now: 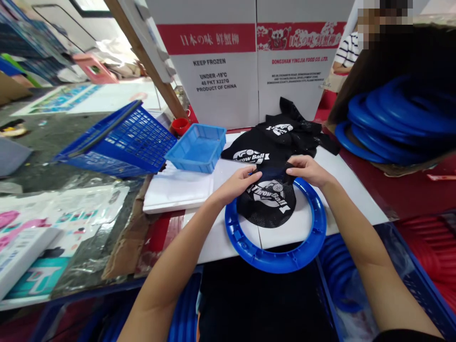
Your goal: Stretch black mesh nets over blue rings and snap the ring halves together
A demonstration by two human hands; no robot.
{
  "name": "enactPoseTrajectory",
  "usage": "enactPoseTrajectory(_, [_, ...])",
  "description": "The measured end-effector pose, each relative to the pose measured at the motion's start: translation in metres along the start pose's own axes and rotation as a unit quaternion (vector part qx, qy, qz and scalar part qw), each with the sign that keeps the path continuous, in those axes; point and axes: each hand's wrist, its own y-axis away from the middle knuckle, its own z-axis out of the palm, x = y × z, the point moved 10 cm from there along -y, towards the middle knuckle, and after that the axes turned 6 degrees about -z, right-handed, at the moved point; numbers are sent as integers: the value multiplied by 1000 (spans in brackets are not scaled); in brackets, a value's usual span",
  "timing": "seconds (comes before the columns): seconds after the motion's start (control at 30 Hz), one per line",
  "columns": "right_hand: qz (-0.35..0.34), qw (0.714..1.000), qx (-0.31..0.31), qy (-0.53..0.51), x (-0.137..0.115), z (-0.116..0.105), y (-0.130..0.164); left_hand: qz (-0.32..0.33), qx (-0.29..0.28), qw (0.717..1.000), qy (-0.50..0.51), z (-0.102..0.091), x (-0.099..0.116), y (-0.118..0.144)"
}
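Left hand (239,184) and right hand (310,170) pinch black mesh (269,195) over blue ring (319,213), lapping white board's (356,190) near edge. Right: carton (395,54) of stacked blue rings (388,118), depths lost in shadow. Crate (419,267) of red rings (429,249), partly cut off.

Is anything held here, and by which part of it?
Yes: the black "Throw Ball" cloth, pinched along its far edge, with the left hand on its left side and the right hand on its right.
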Motion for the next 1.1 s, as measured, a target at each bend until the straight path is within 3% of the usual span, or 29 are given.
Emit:
enactPoseTrajectory(0.1, [-1,999,-36,-31,-3,1,7,-17,-162,986,25,30,7,20])
enactPoseTrajectory(0.17, [34,987,-155,-29,1,21,17,-19,-244,970,9,43,10,32])
enactPoseTrajectory(0.23, [69,961,-267,-23,5,41,30,-35,-270,962,-5,46,5,34])
enactPoseTrajectory(0.3, [84,957,-276,-11,7,47,30,-54,-218,974,-3,38,-3,23])
enactPoseTrajectory(0.4, [73,983,-155,61,8,35,12,-82,-84,993,25,15,-16,3])
enactPoseTrajectory(0.47, [41,990,-73,118,5,24,3,-89,-27,994,58,7,-21,-3])
enactPoseTrajectory(0.6, [-45,965,68,247,-3,-5,-5,-61,53,993,88,-4,-17,-5])
enactPoseTrajectory(0.7, [-93,913,44,394,0,-5,-7,-55,98,988,109,-10,-15,-3])
enactPoseTrajectory(0.8, [-88,882,-30,462,14,2,-10,-62,86,982,159,-7,-14,-2])
enactPoseTrajectory(0.9, [-60,860,-48,505,19,2,-10,-54,66,977,196,-4,-8,0])
enactPoseTrajectory(1.03, [47,800,-12,598,16,-6,-7,-36,51,971,230,0,-1,1])
enactPoseTrajectory(1.1, [133,760,26,635,11,-21,0,-34,85,961,260,-6,-2,0])
